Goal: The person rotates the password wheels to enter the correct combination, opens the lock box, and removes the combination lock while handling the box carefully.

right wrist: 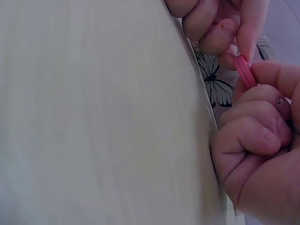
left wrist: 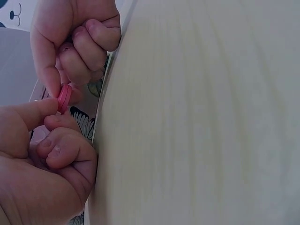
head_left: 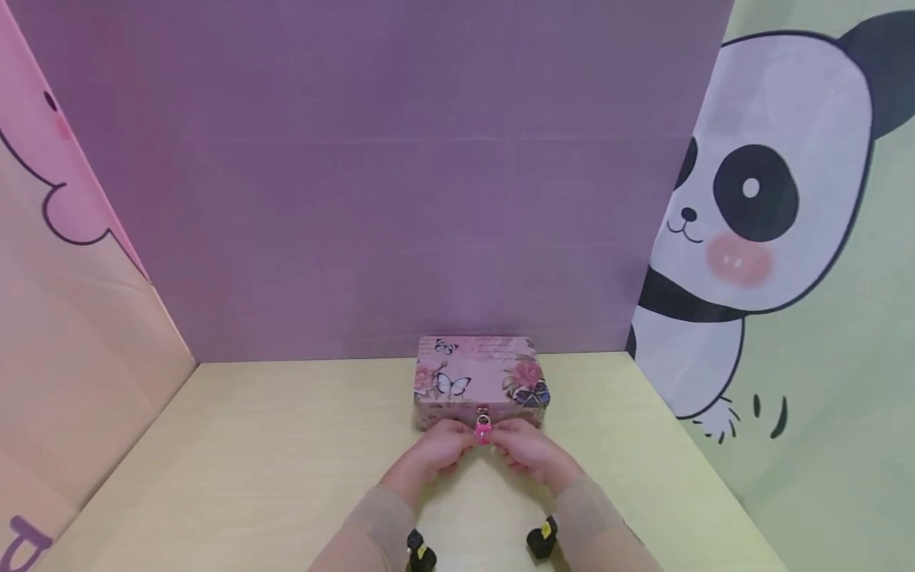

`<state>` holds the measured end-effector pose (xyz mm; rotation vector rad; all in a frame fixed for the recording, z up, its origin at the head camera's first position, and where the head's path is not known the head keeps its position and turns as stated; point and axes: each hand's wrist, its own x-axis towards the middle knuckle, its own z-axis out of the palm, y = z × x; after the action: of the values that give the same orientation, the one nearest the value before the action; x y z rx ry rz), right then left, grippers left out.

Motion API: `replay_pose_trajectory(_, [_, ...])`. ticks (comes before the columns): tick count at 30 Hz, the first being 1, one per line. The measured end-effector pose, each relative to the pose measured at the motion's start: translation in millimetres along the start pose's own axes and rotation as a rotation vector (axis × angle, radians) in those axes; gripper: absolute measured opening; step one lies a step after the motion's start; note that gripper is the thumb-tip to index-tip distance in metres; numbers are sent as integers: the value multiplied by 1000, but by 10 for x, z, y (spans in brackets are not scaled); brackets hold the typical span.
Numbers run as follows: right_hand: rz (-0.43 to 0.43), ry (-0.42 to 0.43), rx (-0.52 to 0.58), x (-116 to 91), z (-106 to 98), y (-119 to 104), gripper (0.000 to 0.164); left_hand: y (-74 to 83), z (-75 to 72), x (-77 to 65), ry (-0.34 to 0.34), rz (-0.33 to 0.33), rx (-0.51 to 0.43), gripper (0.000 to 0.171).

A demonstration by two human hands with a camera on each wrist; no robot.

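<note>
A pink tin box (head_left: 493,367) printed with butterflies and roses stands with its lid down against the back of the table. From the metal clasp (head_left: 482,411) on its front hangs a small bright pink padlock (head_left: 483,434). My left hand (head_left: 445,445) pinches one side of the padlock between thumb and forefinger. On the opposite side my right hand (head_left: 530,450) pinches it the same way. Both wrist views show the padlock edge-on between the fingertips, the other fingers curled under. The butterfly print (right wrist: 214,82) on the box front shows behind the hands.
The box stands on a pale wooden table (head_left: 286,445). A purple backdrop (head_left: 393,175) rises behind it. Printed side panels flank the table, with a panda (head_left: 801,103) on the right. Black wrist cameras sit under the left wrist (head_left: 422,552) and right wrist (head_left: 542,540).
</note>
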<state>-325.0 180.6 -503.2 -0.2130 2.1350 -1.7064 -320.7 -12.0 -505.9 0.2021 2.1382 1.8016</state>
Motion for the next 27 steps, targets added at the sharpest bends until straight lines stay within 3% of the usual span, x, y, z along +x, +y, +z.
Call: replay_pose_trajectory(27, [15,-5,11,66,10,33,26,-25,-18,55,-23,20,10,21])
